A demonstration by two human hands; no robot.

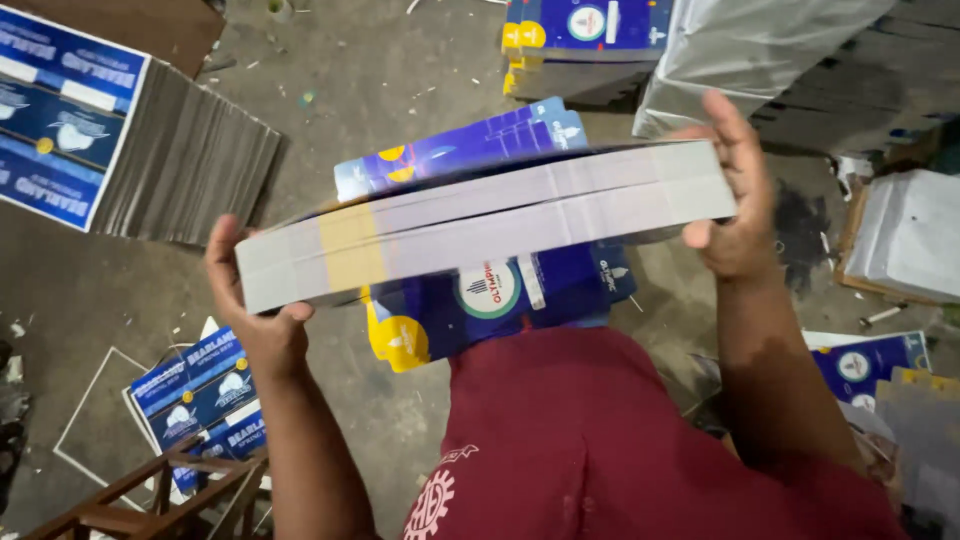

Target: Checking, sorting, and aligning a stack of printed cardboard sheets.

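Both hands are clamped on the ends of a thick stack of flattened cartons (490,225), held edge-on to the camera so you mostly see the grey cardboard edges with a yellowish band near the left end. The left hand (262,320) has its grip closed on the lower left corner, thumb hooked over the front and fingers wrapped up behind. The right hand (735,205) presses flat against the opposite end, fingers pointing up past the top edge, thumb tucked under the corner. So the stack is squeezed between the two palms, up in the air at chest height, tilted a bit so the right end sits higher.

Poking out above and below the grey edges you can see the blue printed faces of the cartons, with yellow patches and a round white emblem on the lower one. Right under the stack is the person's dark red shirt (600,440).

Further out, it's all on a dusty concrete floor (350,90). Upper left there's a big fanned pile of flat cartons (150,140), blue print on top. Lower left has a few more blue sheets (200,390) next to a wooden frame (150,495). Top centre sits another blue-and-yellow bundle (580,40), with a silvery plastic-wrapped bale (740,50) just beside it. Another wrapped package (905,235) lies at the right edge.
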